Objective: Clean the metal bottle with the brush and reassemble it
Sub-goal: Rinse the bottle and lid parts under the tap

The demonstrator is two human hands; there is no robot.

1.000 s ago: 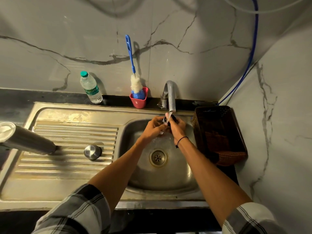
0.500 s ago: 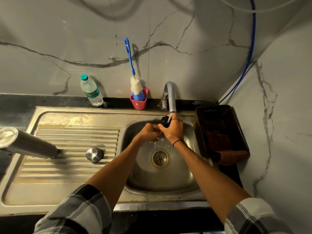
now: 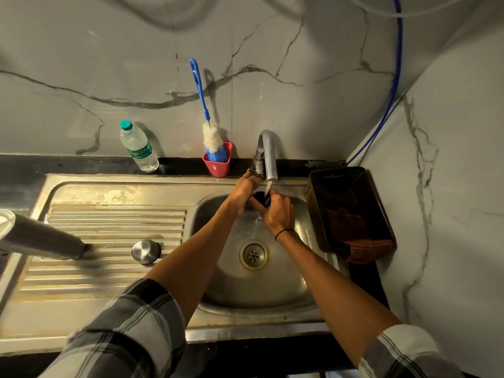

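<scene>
The metal bottle (image 3: 41, 236) stands on the draining board at the far left, its open mouth towards me. Its round metal cap (image 3: 146, 251) lies on the ribs beside it. The blue-handled brush (image 3: 211, 137) stands in a red cup (image 3: 217, 165) against the wall. My right hand (image 3: 278, 214) grips a small black bottle part (image 3: 262, 198) under the running water, over the sink basin (image 3: 272, 290). My left hand (image 3: 245, 188) reaches up with its fingers on the tap handle (image 3: 255, 162), just left of the spout (image 3: 270, 156).
A plastic water bottle (image 3: 139, 147) stands on the back ledge at the left. A dark brown basket (image 3: 349, 208) holding a brown cloth sits right of the basin, against the side wall. A blue hose (image 3: 395, 77) runs down the corner. The drain (image 3: 253, 254) lies below my hands.
My left hand has left the black part and moved up to the tap handle. My right hand alone now holds the part under the stream.
</scene>
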